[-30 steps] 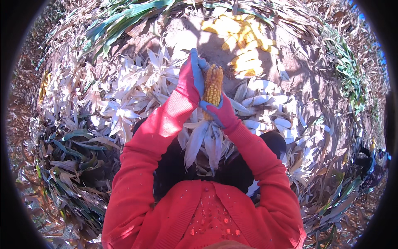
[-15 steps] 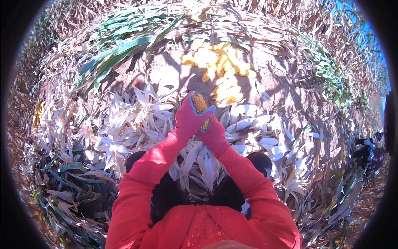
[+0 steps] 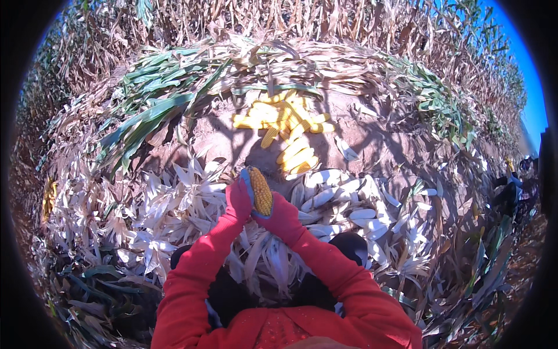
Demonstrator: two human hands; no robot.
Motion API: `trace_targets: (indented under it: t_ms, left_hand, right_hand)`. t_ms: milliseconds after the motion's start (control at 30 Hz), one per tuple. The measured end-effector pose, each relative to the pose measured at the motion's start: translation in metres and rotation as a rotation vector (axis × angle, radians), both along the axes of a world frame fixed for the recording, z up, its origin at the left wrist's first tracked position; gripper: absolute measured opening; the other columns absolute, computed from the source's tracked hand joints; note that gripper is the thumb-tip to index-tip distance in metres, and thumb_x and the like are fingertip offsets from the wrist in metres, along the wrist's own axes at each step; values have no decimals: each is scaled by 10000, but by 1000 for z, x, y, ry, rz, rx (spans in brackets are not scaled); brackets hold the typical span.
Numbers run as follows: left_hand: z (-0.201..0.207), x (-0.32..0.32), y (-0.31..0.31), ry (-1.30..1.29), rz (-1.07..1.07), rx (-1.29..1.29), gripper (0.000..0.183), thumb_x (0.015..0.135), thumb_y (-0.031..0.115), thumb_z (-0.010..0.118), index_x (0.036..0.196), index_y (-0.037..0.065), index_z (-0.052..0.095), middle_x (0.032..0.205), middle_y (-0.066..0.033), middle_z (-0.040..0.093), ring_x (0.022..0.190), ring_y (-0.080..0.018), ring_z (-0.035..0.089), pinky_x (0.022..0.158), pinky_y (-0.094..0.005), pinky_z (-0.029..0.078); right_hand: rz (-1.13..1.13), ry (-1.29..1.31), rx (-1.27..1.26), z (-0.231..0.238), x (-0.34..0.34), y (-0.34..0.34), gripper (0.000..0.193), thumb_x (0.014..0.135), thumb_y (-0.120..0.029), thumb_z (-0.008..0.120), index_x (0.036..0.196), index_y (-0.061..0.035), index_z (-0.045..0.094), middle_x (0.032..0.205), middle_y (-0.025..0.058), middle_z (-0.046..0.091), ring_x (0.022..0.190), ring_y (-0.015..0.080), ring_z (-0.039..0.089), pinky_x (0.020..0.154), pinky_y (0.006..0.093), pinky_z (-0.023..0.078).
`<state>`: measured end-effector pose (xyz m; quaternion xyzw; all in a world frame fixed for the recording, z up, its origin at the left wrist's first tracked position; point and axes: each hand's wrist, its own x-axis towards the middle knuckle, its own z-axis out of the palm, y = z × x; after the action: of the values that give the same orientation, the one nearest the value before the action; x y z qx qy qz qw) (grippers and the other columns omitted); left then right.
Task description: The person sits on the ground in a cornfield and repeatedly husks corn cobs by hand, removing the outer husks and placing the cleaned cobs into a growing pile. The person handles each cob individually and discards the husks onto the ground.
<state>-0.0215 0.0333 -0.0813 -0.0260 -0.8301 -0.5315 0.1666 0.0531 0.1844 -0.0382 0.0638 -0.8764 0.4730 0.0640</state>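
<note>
A bare yellow corn cob (image 3: 261, 191) is held between my two hands, tilted with its top toward the far left. My left hand (image 3: 238, 200), in a pinkish-red glove with a blue-grey palm, is closed along the cob's left side. Around the lower end, my right hand (image 3: 280, 217) grips it in a matching glove. Most kernels on the upper face show; the underside is hidden. Just beyond my hands lies a pile of husked yellow cobs (image 3: 285, 119) on bare soil. Pale dry husks (image 3: 276, 256) cover the ground beneath my forearms.
Cobs in pale husks (image 3: 363, 216) lie to the right. Loose dry husks (image 3: 157, 238) spread on the left. Cut green and dry stalks (image 3: 168, 96) form a band beyond the pile, with standing dry corn (image 3: 349, 26) behind. My dark knees (image 3: 350, 247) flank the husks.
The view has tilted up, showing more standing corn. My left thumb no longer crosses the cob, so its whole upper face shows. Both hands still hold it.
</note>
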Motion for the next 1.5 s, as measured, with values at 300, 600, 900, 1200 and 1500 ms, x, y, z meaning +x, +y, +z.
trace_targets:
  t_ms: [300,600,900,1200,1500]
  left_hand:
    - [16,23,11,-175,-361,-66,284,954,284,526,898,45,669,701,-151,653,651,-217,657,590,-391,487]
    - [15,26,1,-300,-531,-881,395,798,373,684,1082,105,623,920,-156,679,835,-335,674,728,-434,520]
    - [21,60,26,-215,-741,320,548,771,142,759,1249,21,519,1205,-64,576,1082,-151,564,913,-321,478]
    - [29,96,47,-792,-817,777,325,808,98,674,1121,54,599,1046,-27,616,962,-141,597,833,-286,491]
    - [16,114,45,-659,-788,624,399,776,84,729,1147,77,581,1051,-13,616,952,-156,596,839,-296,489]
  right_hand:
    - [176,-12,-408,0,-14,36,575,744,-287,804,1180,-10,551,1027,117,673,944,196,659,819,328,514]
    - [14,-70,-1023,29,-21,80,412,835,-82,686,1212,23,556,1056,82,668,969,162,637,839,291,503]
    - [57,363,-575,-4,-19,42,506,823,-152,724,1267,4,538,1121,53,608,1004,120,575,868,280,473]
    - [123,2,-1018,-4,-11,36,409,864,-145,691,1224,-3,557,1031,39,631,900,105,596,790,270,492]
    - [398,-139,-872,7,-5,34,619,794,-94,745,1334,-28,450,1118,94,636,965,172,646,843,325,525]
